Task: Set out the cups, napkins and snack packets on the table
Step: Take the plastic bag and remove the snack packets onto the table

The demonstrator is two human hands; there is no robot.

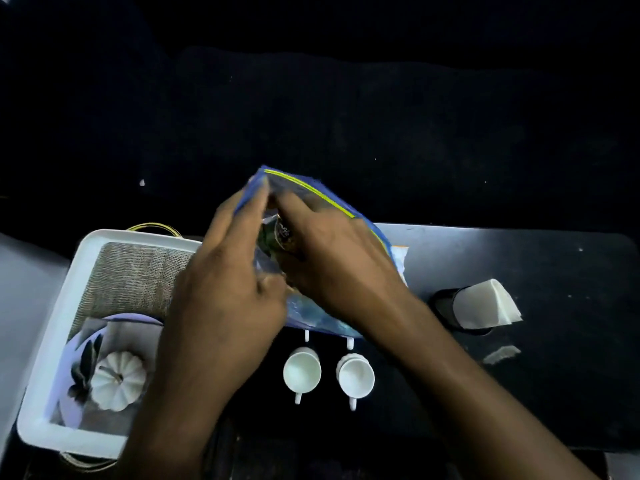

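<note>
A clear zip bag (322, 199) with a blue and yellow seal is held up over the dark table (554, 271). My left hand (225, 271) grips the bag's left edge near the seal. My right hand (332, 258) reaches inside the bag, fingers closed around a dark snack packet (280, 235). Two white cups stand on the table below the bag: one (302, 372) on the left, one (356, 377) on the right. The handles of two further cups stick out from under the bag. White napkins (488, 303) sit in a black holder at the right.
A white tray (45, 375) at the left holds a burlap cloth (138, 275), a pale plate (74, 344), a grey napkin and a small white pumpkin (117, 379). A small white scrap (502, 353) lies on the table near the napkin holder. The background is dark.
</note>
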